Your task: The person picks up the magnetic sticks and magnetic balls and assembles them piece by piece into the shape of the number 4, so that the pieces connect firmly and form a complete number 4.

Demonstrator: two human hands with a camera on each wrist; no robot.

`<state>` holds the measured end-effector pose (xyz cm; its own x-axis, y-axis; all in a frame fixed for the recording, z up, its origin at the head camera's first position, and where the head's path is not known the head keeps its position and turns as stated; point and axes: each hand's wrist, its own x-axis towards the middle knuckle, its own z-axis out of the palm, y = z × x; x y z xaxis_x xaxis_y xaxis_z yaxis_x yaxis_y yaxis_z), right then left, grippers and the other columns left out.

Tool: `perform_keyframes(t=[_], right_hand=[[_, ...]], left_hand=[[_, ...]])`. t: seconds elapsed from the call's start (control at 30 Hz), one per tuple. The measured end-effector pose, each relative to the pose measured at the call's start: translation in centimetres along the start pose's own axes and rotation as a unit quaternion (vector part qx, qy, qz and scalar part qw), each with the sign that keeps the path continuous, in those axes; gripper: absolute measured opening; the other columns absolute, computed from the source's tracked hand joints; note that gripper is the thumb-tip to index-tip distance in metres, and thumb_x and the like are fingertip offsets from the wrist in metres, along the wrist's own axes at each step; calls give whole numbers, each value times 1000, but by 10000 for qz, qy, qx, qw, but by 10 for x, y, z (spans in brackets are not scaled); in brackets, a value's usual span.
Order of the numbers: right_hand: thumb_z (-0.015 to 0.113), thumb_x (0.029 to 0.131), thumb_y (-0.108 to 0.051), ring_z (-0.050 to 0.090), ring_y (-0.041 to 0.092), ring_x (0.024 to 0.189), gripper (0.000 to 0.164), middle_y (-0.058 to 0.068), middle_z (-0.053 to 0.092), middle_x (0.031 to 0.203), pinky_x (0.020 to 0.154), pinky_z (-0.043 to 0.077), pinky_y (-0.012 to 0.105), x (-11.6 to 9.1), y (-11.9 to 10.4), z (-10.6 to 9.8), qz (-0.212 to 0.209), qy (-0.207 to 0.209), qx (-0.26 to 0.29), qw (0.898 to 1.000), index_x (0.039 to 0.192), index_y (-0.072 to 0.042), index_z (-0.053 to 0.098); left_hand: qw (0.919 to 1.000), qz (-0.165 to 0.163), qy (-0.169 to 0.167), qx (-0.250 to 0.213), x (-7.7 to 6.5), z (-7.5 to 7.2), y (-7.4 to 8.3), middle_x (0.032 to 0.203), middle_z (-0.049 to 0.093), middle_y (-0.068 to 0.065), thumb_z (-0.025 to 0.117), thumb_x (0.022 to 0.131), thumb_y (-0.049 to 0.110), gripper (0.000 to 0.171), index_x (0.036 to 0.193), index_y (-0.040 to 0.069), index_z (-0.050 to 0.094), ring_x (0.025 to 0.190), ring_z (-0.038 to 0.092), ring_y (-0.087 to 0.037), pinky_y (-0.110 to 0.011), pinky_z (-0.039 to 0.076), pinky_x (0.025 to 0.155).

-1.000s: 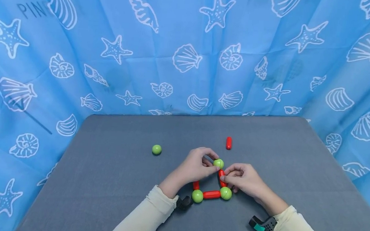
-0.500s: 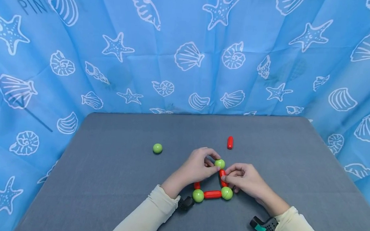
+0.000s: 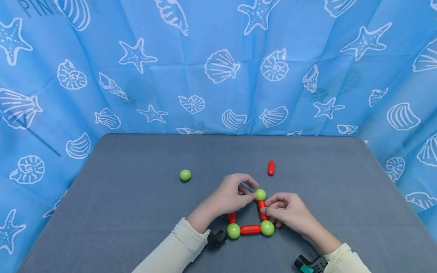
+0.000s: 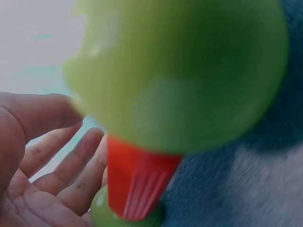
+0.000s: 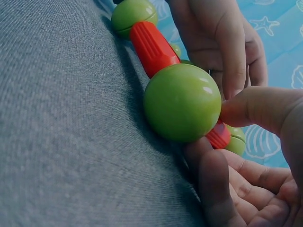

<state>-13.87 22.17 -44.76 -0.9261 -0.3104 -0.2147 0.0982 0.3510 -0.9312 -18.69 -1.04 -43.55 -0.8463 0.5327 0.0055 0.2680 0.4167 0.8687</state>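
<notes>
Green toy balls and red toy rods form a four-sided frame. My right hand pinches the right-side red rod between thumb and fingers. That rod runs from the near right green ball to the far right green ball. Beside the far right ball is my left hand, its thumb and index finger apart at the ball's left edge. A near red rod joins the near left green ball. In the left wrist view, a left-side red rod leads to another green ball, hidden from the head view.
A loose green ball lies farther back to the left, and a loose red rod behind the frame. Grey cloth covers the table. A blue shell-patterned curtain hangs along its far edge.
The left thumb and index finger have drawn slightly left off the far right ball, uncovering more of it. The right hand keeps its pinch on the rod, and the frame stays in place.
</notes>
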Motion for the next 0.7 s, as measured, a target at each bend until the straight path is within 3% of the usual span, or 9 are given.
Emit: perform_keyframes(t=[0.37, 0.6, 0.7], right_hand=[[76, 96, -13, 68, 14, 69, 28, 11, 78, 90, 60, 59, 31, 1, 1, 1, 96, 40, 18, 9999, 113, 8, 68], [76, 96, -13, 68, 14, 69, 28, 11, 78, 89, 60, 59, 31, 0, 1, 1, 46, 80, -16, 10000, 112, 8, 68], [76, 96, -12, 69, 13, 70, 29, 11, 78, 89, 61, 60, 31, 0, 2, 1, -9, 91, -38, 10000, 112, 9, 68]], left_hand=[[9999, -95, -22, -58, -6, -24, -2, 130, 72, -9, 75, 100, 18, 28, 127, 10, 73, 105, 73, -11, -33, 61, 92], [9990, -381, -200, 119, -12, -43, -17, 124, 71, -8, 75, 100, 25, 30, 125, 9, 73, 106, 70, -18, -33, 62, 76], [9983, -438, -213, 334, -14, -49, -21, 118, 72, -5, 76, 100, 27, 30, 123, 9, 73, 103, 70, -19, -32, 61, 79]])
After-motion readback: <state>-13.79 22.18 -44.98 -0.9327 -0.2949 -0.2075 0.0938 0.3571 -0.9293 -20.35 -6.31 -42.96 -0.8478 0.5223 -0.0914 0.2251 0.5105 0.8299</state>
